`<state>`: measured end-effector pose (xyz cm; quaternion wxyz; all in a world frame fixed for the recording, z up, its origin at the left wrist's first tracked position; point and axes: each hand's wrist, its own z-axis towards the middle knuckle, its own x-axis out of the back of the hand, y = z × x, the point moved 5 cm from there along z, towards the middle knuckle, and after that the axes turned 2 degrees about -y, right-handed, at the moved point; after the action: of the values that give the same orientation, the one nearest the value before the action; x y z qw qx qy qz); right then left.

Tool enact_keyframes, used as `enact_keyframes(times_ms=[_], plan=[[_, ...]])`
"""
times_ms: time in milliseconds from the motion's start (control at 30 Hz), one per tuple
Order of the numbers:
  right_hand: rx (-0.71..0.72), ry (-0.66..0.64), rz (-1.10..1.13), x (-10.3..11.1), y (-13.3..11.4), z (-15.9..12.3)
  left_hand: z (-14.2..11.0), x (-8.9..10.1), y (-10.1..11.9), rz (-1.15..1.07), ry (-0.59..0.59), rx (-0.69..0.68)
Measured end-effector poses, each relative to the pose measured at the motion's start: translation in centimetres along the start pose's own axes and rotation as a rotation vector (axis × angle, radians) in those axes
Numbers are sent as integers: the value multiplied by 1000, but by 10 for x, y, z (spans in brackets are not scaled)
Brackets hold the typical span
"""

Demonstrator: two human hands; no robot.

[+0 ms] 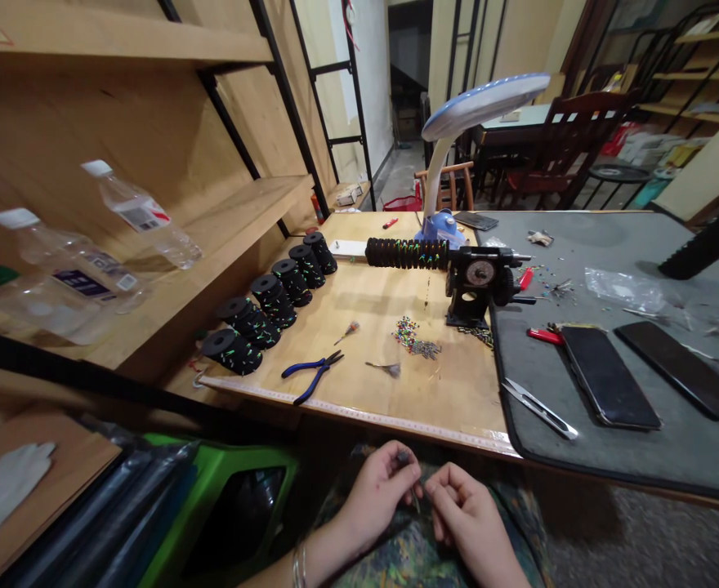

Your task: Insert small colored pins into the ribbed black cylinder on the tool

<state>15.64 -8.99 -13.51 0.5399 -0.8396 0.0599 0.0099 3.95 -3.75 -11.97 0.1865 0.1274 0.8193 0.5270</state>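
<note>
Over my lap, below the table's near edge, my left hand (pixel 390 482) has its fingers curled in a pinch around something small, dark and thin, too blurred to name. My right hand (pixel 462 510) is close beside it, thumb and fingers pinched together; whatever they hold is hidden. On the wooden tabletop (pixel 347 416) ahead lie pliers with blue handles (pixel 312 371), a small bundle of fine strands (pixel 387 369), and a pile of coloured beads and small metal pieces (pixel 413 336). Behind the pile stands a black winding machine (pixel 475 282) bearing a ridged black roll (pixel 405 253).
Several black spools (pixel 232 351) line the table's left side. On the grey mat (pixel 549 384) are thread snips (pixel 540 408), two dark phones (pixel 608 376) and a plastic bag (pixel 626 290). A desk lamp (pixel 485 102) rises behind the machine. Bottles (pixel 142 212) occupy the left shelf.
</note>
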Motion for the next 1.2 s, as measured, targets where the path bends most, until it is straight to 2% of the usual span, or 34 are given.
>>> enact_keyframes(times_ms=[300,733,1200], plan=[[-70,-34,15,-4,-1,1,-1,1,2,48,-24,-38],[-87,-51,16,-3,1,3,-3,-1,6,81,-4,-57],[-28,-37,91,-3,-2,6,-9,-2,7,249,13,-154]])
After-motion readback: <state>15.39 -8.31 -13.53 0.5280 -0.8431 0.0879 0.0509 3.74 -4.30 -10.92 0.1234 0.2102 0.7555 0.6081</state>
